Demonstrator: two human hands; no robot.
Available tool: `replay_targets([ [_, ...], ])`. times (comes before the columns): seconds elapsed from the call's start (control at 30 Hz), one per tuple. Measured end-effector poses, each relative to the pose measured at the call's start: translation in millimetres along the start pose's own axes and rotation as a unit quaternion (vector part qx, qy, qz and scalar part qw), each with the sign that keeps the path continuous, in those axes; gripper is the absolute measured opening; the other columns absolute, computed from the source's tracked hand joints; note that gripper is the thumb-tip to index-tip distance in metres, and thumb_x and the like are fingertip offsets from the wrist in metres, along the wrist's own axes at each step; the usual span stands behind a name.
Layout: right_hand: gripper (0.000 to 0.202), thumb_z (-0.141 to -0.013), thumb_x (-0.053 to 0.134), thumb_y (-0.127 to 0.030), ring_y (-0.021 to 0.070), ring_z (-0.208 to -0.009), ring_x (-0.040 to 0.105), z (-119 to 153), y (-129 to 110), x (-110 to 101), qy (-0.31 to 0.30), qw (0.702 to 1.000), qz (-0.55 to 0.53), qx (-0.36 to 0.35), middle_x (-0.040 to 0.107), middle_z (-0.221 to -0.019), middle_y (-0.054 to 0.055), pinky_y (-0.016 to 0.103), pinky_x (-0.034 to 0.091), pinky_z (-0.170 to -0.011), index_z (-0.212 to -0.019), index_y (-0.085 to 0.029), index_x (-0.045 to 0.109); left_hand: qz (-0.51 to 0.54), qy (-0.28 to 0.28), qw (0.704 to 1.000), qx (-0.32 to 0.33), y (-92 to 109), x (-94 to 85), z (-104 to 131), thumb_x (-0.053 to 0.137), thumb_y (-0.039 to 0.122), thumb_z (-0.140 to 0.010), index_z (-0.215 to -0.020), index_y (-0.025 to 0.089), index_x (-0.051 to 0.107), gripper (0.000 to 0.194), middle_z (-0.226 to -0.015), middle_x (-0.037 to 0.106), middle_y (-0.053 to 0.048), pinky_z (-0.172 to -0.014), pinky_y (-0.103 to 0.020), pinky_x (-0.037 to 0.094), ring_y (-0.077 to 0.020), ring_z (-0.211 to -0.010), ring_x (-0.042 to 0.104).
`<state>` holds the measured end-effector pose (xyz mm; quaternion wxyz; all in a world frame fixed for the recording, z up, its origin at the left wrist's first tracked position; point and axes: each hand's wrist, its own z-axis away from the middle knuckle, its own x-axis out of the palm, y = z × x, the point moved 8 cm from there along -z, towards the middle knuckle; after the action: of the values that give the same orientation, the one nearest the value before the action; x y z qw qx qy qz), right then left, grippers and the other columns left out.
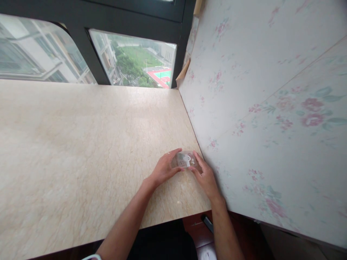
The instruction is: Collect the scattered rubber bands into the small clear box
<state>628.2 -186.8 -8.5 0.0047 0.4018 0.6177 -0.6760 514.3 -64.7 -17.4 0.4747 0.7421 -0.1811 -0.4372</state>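
Note:
A small clear plastic box [186,159] with white print on its top is at the right side of the stone sill, close to the papered wall. My left hand [166,167] grips its left end, thumb along the near side and fingers along the far side. On the opposite end, my right hand [202,172] holds it the same way. What the box contains, if anything, I cannot make out. Whether it rests on the sill or is slightly raised is also unclear.
The beige marbled sill [81,151] stretches left and back to a dark window frame [135,18]. A wall with floral paper [244,90] rises along the right, its paper peeling near the window corner. Below the sill's front edge, a dark object [207,223] lies on a reddish-brown surface.

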Motion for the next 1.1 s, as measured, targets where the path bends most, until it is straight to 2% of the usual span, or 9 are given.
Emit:
replay_targets([
  [0.47, 0.055, -0.078, 0.064, -0.026, 0.0235, -0.122, 0.052, -12, 11, -5, 0.008, 0.999, -0.023, 0.021, 0.055, -0.134, 0.006, 0.045, 0.038, -0.106, -0.131, -0.025, 0.053, -0.030, 0.014, 0.999, -0.004, 5, 0.5, -2, 0.073, 0.025, -0.070, -0.131, 0.023, 0.046, 0.067, -0.133, 0.054, -0.012, -0.103, -0.052, 0.039, -0.0296, -0.124, 0.049],
  [0.73, 0.052, -0.073, 0.066, -0.022, 0.0244, -0.112, 0.058, -21, 5, -8, -0.002, 1.000, -0.011, 0.008, 0.062, -0.124, 0.007, 0.045, 0.043, -0.100, -0.124, -0.024, 0.058, -0.047, 0.016, 0.999, 0.005, 10, 2.1, -2, 0.071, 0.022, -0.069, -0.129, 0.021, 0.049, 0.064, -0.131, 0.055, -0.014, -0.102, -0.054, 0.040, -0.0318, -0.124, 0.049],
  [0.97, 0.047, -0.081, 0.058, -0.024, 0.0221, -0.127, 0.046, -12, -6, -3, -0.005, 0.999, 0.031, -0.036, 0.054, -0.136, 0.007, 0.045, 0.032, -0.109, -0.128, -0.025, 0.055, -0.046, 0.022, 0.999, -0.009, 4, 7.2, 2, 0.072, 0.026, -0.071, -0.136, 0.019, 0.040, 0.073, -0.137, 0.049, -0.016, -0.105, -0.053, 0.037, -0.0300, -0.127, 0.046],
  [1.1, 0.049, -0.085, 0.056, -0.028, 0.0225, -0.136, 0.035, 2, -25, -4, 0.001, 0.994, 0.082, -0.071, 0.037, -0.149, 0.006, 0.047, 0.029, -0.111, -0.134, -0.028, 0.050, -0.050, 0.018, 0.999, 0.013, 4, 8.6, 7, 0.076, 0.032, -0.068, -0.143, 0.022, 0.029, 0.089, -0.147, 0.037, -0.016, -0.109, -0.053, 0.031, -0.0300, -0.135, 0.035],
])
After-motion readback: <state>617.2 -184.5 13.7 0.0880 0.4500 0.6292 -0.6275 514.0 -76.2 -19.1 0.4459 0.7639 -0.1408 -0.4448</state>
